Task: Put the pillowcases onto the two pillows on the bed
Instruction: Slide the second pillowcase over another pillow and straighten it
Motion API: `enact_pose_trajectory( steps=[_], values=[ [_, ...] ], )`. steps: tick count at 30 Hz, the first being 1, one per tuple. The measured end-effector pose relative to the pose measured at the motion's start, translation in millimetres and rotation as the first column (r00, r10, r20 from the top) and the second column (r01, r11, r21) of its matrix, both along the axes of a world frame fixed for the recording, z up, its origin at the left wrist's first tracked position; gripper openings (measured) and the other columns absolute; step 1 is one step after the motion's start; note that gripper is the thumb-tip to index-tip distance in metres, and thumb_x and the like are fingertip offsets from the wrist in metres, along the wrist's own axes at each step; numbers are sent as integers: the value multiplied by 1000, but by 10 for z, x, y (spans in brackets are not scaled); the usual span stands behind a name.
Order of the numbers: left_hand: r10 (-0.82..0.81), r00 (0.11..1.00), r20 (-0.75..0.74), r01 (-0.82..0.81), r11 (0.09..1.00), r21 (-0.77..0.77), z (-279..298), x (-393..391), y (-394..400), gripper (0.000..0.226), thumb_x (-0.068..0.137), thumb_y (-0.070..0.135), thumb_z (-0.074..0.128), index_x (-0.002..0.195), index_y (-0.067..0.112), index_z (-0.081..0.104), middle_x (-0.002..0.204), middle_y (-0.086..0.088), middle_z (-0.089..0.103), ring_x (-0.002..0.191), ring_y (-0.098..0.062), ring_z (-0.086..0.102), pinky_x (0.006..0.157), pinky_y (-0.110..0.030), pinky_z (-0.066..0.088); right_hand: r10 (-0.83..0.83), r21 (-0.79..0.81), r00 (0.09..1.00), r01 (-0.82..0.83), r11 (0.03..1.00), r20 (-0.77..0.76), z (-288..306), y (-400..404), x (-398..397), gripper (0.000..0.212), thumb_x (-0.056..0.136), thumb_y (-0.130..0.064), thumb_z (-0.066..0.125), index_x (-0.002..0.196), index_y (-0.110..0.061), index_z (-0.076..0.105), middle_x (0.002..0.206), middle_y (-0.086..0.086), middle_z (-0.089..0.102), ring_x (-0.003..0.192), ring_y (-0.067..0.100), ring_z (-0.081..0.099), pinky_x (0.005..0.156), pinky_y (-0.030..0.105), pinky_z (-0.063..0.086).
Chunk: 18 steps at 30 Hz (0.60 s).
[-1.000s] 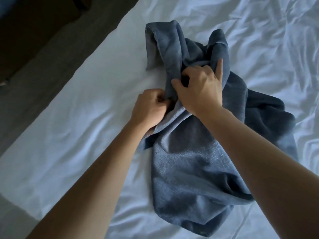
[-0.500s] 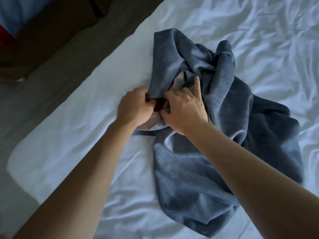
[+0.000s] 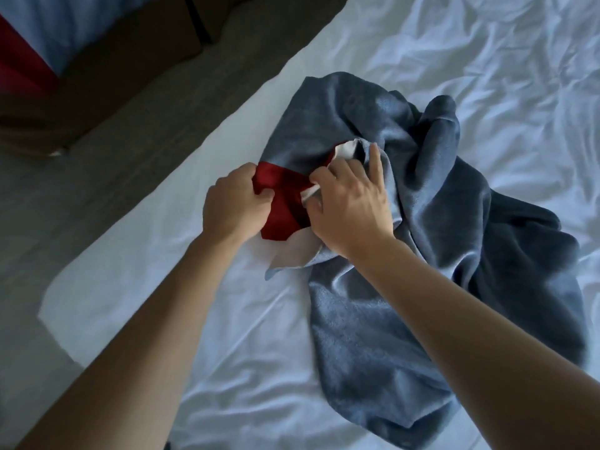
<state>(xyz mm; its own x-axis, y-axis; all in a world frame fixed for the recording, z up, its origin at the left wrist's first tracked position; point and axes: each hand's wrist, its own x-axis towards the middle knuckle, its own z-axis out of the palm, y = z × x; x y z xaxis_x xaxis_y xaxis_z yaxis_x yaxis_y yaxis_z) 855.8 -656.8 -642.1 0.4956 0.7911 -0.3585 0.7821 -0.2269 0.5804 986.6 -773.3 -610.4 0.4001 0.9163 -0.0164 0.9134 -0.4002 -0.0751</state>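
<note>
A crumpled blue pillowcase (image 3: 406, 287) lies on the white bed sheet (image 3: 194, 319). A red cloth (image 3: 282, 203) shows at its opening, with a pale lining (image 3: 295, 254) folded out below it. My left hand (image 3: 235, 206) is closed on the left edge of the red cloth. My right hand (image 3: 350, 206) grips the blue pillowcase's opening and its pale edge just right of the red cloth. The two hands are close together. Whether the red cloth belongs to a pillow or a second case is unclear.
The bed's left edge (image 3: 227, 118) runs diagonally, with grey floor (image 3: 97, 151) beyond it. A dark piece of furniture (image 3: 97, 76) with something red and blue (image 3: 29, 43) stands at the top left. Wrinkled white sheet stretches to the right.
My hands have pulled the pillowcase opening apart, and the red cloth, hidden a second ago, has come out between them. The view has shifted toward the bed's left edge.
</note>
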Motion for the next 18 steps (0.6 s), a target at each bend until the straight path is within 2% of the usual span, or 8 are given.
enact_pose_trajectory(
  steps=[3, 5, 8, 10, 12, 14, 16, 18],
  values=[
    [-17, 999, -33, 19, 997, 72, -45, -12, 218, 9, 90, 23, 55, 84, 19, 50, 78, 3, 58, 76, -27, 53, 84, -41, 36, 16, 95, 1000, -19, 995, 26, 24, 241, 26, 24, 88, -18, 57, 107, -13, 70, 105, 9, 65, 103, 31, 59, 122, 56, 12],
    [-7, 997, -74, 13, 997, 76, -73, -76, 460, 11, 90, 24, 55, 82, 21, 49, 76, 6, 56, 79, -26, 53, 87, -41, 30, 36, 91, 998, -40, 995, 46, 39, 447, 59, 29, 89, -12, 58, 116, -15, 68, 114, 7, 64, 109, 30, 58, 122, 58, 11],
    [11, 995, -103, -5, 998, 56, -130, -260, 886, 6, 90, 30, 58, 88, 24, 56, 81, 7, 59, 89, -27, 59, 93, -41, 32, 119, -23, 993, -118, 993, 11, 30, 833, 73, 46, 87, -7, 61, 132, -20, 60, 126, 4, 60, 123, 29, 51, 122, 59, 3],
    [56, 993, -107, -55, 998, 8, -171, -381, 1142, 9, 89, 33, 61, 94, 26, 61, 91, 3, 67, 99, -28, 64, 101, -43, 38, 171, -150, 985, -169, 974, -2, -10, 1118, 48, 51, 89, -15, 60, 139, -25, 54, 133, 1, 57, 131, 27, 45, 121, 58, -5],
    [115, 991, -70, -121, 988, -93, -213, -417, 1299, 14, 86, 37, 63, 97, 28, 65, 99, 2, 72, 104, -27, 65, 101, -45, 42, 191, -250, 981, -180, 951, 20, -80, 1373, 1, 42, 91, -22, 56, 133, -27, 59, 126, -1, 59, 129, 27, 46, 119, 56, -10],
    [139, 990, -34, -143, 975, -171, -265, -394, 1350, 18, 85, 40, 63, 98, 28, 67, 101, 2, 73, 105, -26, 65, 101, -45, 44, 199, -310, 978, -171, 935, 61, -174, 1584, -41, 25, 94, -24, 52, 113, -27, 68, 110, -4, 64, 119, 25, 51, 121, 56, -7],
    [113, 993, -30, -116, 977, -178, -304, -349, 1324, 19, 86, 41, 62, 98, 28, 68, 97, 5, 73, 102, -25, 66, 101, -46, 43, 193, -341, 978, -155, 927, 80, -248, 1682, -41, 21, 94, -23, 51, 101, -27, 70, 100, -6, 66, 112, 24, 55, 122, 56, -1],
    [98, 995, -32, -102, 981, -163, -368, -355, 1394, 13, 88, 39, 61, 93, 29, 66, 90, 7, 72, 97, -23, 66, 101, -45, 42, 186, -347, 979, -146, 926, 85, -341, 1771, -37, 22, 94, -22, 51, 100, -26, 72, 98, -7, 68, 110, 23, 56, 122, 53, 0]
  ],
)
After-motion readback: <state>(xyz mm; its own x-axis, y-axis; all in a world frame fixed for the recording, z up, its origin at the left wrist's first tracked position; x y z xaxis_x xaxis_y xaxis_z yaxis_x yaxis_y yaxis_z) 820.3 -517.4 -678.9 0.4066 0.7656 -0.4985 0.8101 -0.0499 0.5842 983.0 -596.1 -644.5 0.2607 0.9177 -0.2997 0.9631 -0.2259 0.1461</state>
